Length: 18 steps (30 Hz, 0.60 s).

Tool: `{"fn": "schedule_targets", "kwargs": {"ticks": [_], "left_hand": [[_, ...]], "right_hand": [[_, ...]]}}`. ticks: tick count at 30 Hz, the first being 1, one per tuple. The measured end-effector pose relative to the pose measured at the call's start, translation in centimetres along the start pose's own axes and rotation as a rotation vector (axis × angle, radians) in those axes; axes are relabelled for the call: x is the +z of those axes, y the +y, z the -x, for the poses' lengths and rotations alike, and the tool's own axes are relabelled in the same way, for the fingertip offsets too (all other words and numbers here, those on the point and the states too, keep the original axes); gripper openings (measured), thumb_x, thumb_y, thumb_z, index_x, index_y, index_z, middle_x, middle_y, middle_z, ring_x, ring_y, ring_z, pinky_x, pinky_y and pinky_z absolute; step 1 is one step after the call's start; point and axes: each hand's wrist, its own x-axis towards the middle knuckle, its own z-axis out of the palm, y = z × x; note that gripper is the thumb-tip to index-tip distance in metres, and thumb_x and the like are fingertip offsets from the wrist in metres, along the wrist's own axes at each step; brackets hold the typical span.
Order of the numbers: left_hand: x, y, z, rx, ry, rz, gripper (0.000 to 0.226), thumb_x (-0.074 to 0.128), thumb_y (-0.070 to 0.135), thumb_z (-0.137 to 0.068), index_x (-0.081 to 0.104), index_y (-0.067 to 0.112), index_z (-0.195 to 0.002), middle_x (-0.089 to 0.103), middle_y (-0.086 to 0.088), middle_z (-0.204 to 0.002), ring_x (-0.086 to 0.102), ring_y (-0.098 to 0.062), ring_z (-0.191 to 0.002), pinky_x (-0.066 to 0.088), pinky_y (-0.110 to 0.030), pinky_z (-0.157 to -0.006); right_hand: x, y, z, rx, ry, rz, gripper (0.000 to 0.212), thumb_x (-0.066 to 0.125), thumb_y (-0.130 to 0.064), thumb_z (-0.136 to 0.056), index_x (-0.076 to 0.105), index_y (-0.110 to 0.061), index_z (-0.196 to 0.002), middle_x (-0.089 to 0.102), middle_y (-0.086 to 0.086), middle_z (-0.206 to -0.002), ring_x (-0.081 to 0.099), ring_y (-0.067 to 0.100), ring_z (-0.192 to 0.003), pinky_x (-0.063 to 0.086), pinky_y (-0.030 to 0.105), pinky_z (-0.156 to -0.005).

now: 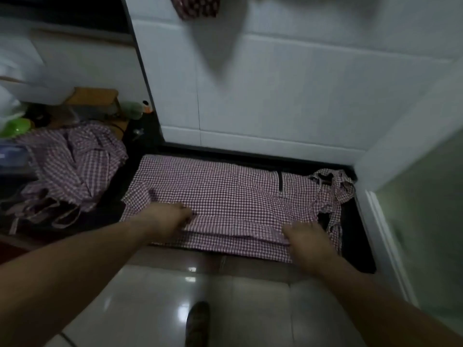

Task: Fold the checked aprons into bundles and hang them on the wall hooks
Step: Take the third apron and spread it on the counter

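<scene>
I have both bare arms stretched forward and down, forearms angling slightly inward. My left grip (pixel 170 216) is knuckles up, fingers curled, pinching a fold of the checked apron (pixel 225 191). My right grip (pixel 304 236), well apart from the left, curls its fingers over the same fold's edge.

Three lots of checked cloth show: one spread apron (pixel 225 191) on the table (pixel 360 234), one crumpled heap (pixel 75 159) whose apron count cannot be told, and one dark bundle (pixel 195 7) high on the wall (pixel 300 83). Two grips: the left grip (pixel 170 219) and the right grip (pixel 308 239). One shoe (pixel 198 321), one green bowl (pixel 15 127), one wooden stool (pixel 95 96).
</scene>
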Motion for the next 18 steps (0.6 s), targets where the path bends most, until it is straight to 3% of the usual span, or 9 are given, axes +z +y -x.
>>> {"fn": "schedule_targets", "kwargs": {"ticks": [2,6,12,15,18], "left_hand": [[3.7,1.8,0.2,-0.067,-0.119,0.009,0.065,0.066,0.054,-0.088,0.040,0.031,-0.143,0.045,-0.002,-0.141,0.054,-0.026,-0.127,0.051,-0.042,-0.096],[7.8,3.5,0.0,-0.165,0.035,-0.017,0.077,0.070,0.056,-0.083,0.033,0.030,-0.146,0.038,-0.002,-0.142,0.045,-0.026,-0.128,0.050,-0.045,-0.097],[9.5,2.7,0.4,-0.142,0.157,-0.028,0.049,0.055,0.034,-0.094,0.043,0.030,-0.141,0.053,-0.001,-0.131,0.056,-0.025,-0.117,0.049,-0.042,-0.089],[9.3,2.0,0.9,-0.054,0.191,-0.025,0.032,0.049,0.035,-0.098,0.052,0.031,-0.130,0.057,0.002,-0.123,0.057,-0.023,-0.111,0.046,-0.039,-0.084],[8.8,2.1,1.1,-0.046,0.226,0.026,0.023,0.052,0.034,-0.097,0.056,0.030,-0.119,0.055,0.003,-0.117,0.056,-0.022,-0.108,0.044,-0.038,-0.080]], "right_hand": [[3.7,-1.0,1.8,-0.004,-0.126,0.030,0.041,0.073,-0.025,-0.070,0.065,-0.021,-0.110,0.064,0.008,-0.103,0.066,0.034,-0.095,0.049,0.050,-0.086],[7.0,-2.5,2.5,-0.006,-0.145,-0.018,0.064,0.077,-0.049,-0.071,0.054,-0.026,-0.125,0.055,0.003,-0.118,0.057,0.027,-0.108,0.048,0.046,-0.089],[8.9,-0.3,1.7,0.104,-0.032,0.033,0.046,0.085,-0.010,-0.056,0.063,-0.014,-0.096,0.059,0.013,-0.097,0.060,0.033,-0.083,0.056,0.044,-0.065],[8.7,1.0,1.7,0.037,0.021,0.021,0.038,0.086,-0.009,-0.049,0.065,-0.014,-0.080,0.060,0.010,-0.081,0.060,0.031,-0.070,0.052,0.040,-0.054],[7.9,0.9,1.8,0.040,0.024,-0.067,0.032,0.080,-0.014,-0.057,0.062,-0.015,-0.084,0.060,0.008,-0.082,0.062,0.031,-0.071,0.050,0.039,-0.058]]}}
